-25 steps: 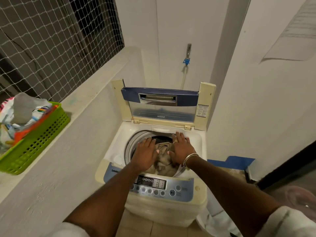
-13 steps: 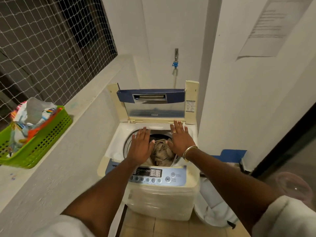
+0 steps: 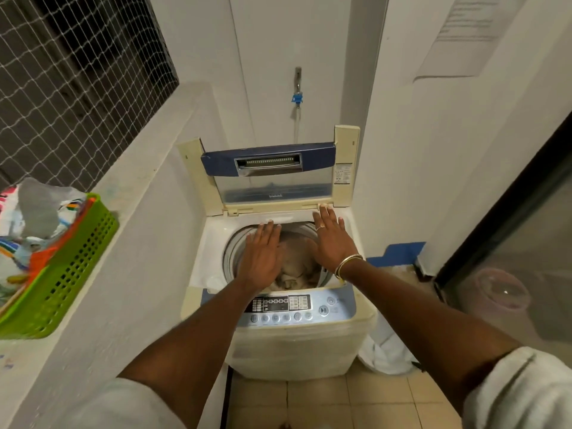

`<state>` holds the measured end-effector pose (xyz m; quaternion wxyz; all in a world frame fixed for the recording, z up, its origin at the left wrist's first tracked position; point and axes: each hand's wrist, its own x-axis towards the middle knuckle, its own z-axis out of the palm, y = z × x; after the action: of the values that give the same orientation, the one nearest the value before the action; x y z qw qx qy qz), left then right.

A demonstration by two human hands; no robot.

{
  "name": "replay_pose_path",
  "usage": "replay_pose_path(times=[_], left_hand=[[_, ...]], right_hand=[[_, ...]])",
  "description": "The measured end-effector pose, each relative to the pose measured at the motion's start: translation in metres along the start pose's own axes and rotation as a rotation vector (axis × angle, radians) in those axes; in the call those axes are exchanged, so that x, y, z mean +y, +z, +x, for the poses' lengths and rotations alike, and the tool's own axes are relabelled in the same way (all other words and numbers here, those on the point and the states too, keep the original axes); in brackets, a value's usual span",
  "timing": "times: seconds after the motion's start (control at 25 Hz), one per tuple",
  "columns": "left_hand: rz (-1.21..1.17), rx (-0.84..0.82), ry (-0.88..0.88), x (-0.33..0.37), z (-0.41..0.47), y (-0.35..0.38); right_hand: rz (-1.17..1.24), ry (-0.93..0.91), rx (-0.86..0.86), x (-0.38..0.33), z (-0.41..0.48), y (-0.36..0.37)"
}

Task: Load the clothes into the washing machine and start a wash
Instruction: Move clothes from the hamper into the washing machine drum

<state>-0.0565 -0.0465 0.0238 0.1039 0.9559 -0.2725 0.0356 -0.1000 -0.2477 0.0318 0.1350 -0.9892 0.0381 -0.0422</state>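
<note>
Both hands flat, fingers spread, holding nothing: left hand [image 3: 261, 258] & right hand [image 3: 331, 243] hover over the washing machine [image 3: 294, 345] drum, prob. done loading. Clothes [image 3: 294, 267] sit inside, lid [image 3: 269, 178] up behind. Green basket [image 3: 62, 274] w/ more laundry well left of it.

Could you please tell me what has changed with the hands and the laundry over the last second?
Both hands came up out of the drum: the left hand and right hand let go of the beige clothes and now hover flat and open above the opening, reaching toward the raised lid. The clothes remain in the drum, the lid is still up, and the green basket is unmoved.
</note>
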Motion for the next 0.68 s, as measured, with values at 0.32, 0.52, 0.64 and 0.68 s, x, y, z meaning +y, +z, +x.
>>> replay_pose_path(times=[0.32,0.52,0.64,0.68], left_hand=[[-0.097,-0.08,0.267,0.075,0.014,0.036],[-0.196,-0.136,0.443,0.145,0.007,0.071],[-0.179,-0.147,0.573,0.185,0.001,0.09],[-0.156,-0.163,0.606,0.196,0.0,0.095]], right_hand=[[0.02,0.25,0.012,0.08,-0.062,0.007],[0.029,0.392,-0.002,0.144,-0.13,0.014],[0.042,0.424,-0.046,0.174,-0.163,0.023],[0.051,0.441,-0.065,0.181,-0.171,0.026]])
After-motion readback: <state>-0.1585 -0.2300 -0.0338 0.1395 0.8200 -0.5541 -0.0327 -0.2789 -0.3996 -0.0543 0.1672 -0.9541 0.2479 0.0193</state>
